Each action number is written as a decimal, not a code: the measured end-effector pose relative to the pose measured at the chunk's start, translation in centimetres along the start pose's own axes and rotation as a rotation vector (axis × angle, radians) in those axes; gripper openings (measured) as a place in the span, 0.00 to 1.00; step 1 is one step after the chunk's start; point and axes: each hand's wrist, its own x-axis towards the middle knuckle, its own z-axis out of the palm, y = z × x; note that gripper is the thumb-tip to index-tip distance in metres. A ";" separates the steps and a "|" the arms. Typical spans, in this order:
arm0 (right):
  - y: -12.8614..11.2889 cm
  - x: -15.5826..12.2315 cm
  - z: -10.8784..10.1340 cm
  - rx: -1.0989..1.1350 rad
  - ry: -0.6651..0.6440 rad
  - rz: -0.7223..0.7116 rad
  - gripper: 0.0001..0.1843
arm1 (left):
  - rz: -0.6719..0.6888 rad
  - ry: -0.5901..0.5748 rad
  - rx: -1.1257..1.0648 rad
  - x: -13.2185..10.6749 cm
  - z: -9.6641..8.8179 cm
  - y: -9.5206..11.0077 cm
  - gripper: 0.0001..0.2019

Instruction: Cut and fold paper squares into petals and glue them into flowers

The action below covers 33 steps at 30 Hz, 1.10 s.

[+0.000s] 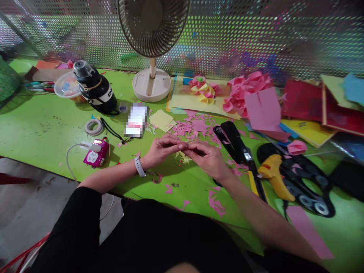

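My left hand point(162, 148) and my right hand point(207, 157) meet fingertip to fingertip over the green table point(42, 129). Both pinch a very small piece between them, too small to name. A small yellow paper piece point(184, 157) lies on the table just under the hands. Pink paper scraps point(193, 127) are scattered right behind them. A white watch band circles my left wrist.
A fan point(152, 81) stands at the back. A black bottle point(96, 91), tape roll point(93, 127) and pink charger point(96, 152) lie left. A black stapler point(236, 144), yellow glue gun point(274, 172), folded paper flowers point(204, 89) and coloured sheets point(309, 106) lie right.
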 end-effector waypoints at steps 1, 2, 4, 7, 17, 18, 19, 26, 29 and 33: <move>0.0 0.0 0.0 0.007 -0.007 0.003 0.10 | -0.007 -0.007 -0.010 0.0 0.0 0.0 0.07; 0.0 0.1 0.0 0.017 -0.012 0.007 0.10 | -0.012 -0.015 -0.019 0.0 0.0 0.0 0.07; 0.0 0.2 -0.1 0.046 -0.022 0.018 0.10 | -0.013 -0.028 -0.040 0.0 0.1 0.0 0.06; -0.2 0.2 0.0 0.092 -0.038 0.042 0.09 | -0.009 -0.031 -0.081 -0.1 0.2 -0.1 0.05; -0.7 -0.3 0.9 0.119 -0.006 0.146 0.11 | 0.018 0.052 -0.083 -0.2 0.4 -0.1 0.05; -0.7 -0.3 0.9 0.136 -0.009 0.161 0.12 | 0.023 0.051 -0.071 -0.2 0.4 0.0 0.05; -0.7 -0.3 0.9 0.154 -0.009 0.173 0.12 | 0.029 0.049 -0.061 -0.2 0.4 0.0 0.06; -1.0 0.1 0.4 0.210 -0.074 0.197 0.13 | 0.006 0.000 -0.105 -0.1 0.4 0.1 0.06; -1.2 0.3 0.2 0.195 -0.102 0.192 0.13 | -0.043 -0.019 -0.121 -0.1 0.4 0.0 0.07; -1.0 0.2 0.3 0.218 -0.124 0.215 0.14 | -0.118 -0.009 -0.128 -0.1 0.3 0.0 0.07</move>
